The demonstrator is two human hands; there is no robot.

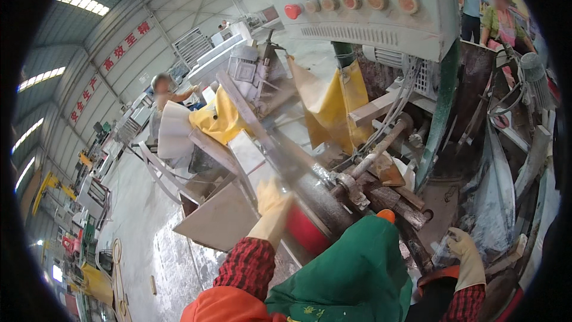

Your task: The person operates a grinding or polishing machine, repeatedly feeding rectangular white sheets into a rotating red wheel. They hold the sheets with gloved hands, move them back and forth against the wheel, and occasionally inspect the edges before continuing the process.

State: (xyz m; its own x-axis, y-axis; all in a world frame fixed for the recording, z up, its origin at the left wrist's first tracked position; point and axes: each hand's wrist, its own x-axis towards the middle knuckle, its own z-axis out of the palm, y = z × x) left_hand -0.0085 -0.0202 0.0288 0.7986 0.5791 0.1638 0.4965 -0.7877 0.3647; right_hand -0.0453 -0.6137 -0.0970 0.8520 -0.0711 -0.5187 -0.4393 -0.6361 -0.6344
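My left hand (pixel 273 209), in a cream work glove, reaches forward beside a dusty machine. Its slightly blurred fingers point away from me, stretched out near a pale slab (pixel 245 152); contact is unclear. Just right of that hand is a drum-like machine part with a red side (pixel 307 231). A metal shaft with a clamp (pixel 351 189) crosses ahead of my green apron (pixel 345 268). My right hand (pixel 468 256), also gloved, is low at the right near a greyish plastic sheet (pixel 494 203). Loosely bent fingers show nothing held.
A control cabinet (pixel 363 6) with rows of round buttons overhangs the machine. Yellow cloth flaps (pixel 223 116) hang around it. A tan board (pixel 211 214) juts out at the left. One person (pixel 162 92) works farther back; others (pixel 500 18) stand at the upper right.
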